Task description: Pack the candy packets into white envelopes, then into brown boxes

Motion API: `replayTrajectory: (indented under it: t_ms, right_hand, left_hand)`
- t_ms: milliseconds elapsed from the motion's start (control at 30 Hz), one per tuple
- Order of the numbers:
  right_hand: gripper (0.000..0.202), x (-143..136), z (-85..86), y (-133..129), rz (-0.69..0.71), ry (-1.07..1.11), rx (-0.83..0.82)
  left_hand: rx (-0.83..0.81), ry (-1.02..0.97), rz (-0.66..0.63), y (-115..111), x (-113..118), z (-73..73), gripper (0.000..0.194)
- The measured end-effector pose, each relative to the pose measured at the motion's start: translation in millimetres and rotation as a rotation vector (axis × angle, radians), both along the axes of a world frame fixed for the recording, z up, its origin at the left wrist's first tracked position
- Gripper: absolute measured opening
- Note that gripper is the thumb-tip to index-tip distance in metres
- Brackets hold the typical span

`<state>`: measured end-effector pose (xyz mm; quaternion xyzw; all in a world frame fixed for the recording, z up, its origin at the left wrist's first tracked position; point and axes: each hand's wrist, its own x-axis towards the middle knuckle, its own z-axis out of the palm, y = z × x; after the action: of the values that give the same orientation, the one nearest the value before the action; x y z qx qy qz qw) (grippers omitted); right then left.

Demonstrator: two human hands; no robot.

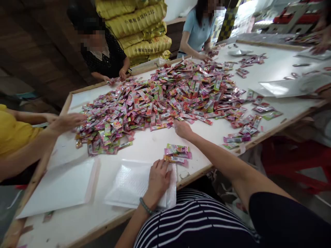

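My left hand [158,182] lies over white bubble mailers [129,182] at the near edge, fingers stretched out and thumb apart. Its fingertips reach a few colourful stick sachets [177,151] lying just beyond the mailer's opening. At the near side of a big heap of sachets [155,100], my right hand [183,130] has its fingers drawn together on a small reddish-purple sachet [170,124]. The fingertips are partly hidden.
A wooden rim [199,174] borders the white table. Another white mailer [59,186] lies left. A co-worker's hand [68,123] is at the heap's left; other people work across the table. Loose sachets [238,137] lie right. Yellow sacks [142,20] are stacked behind.
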<state>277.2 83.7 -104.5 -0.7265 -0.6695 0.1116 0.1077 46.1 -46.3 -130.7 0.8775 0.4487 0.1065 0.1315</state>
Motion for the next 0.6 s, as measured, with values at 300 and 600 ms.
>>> replayTrajectory:
  t_ms: [300, 600]
  right_hand:
    - [0.029, 26, -15.0, -53, 0.391, 0.063, -0.091]
    - [0.068, -4, -32.0, -102, 0.615, 0.05, 0.068]
  left_hand:
    - [-0.056, 0.012, 0.011, -1, 4, 2.7, 0.045]
    - [0.046, -0.001, 0.084, -6, 2, 1.5, 0.041]
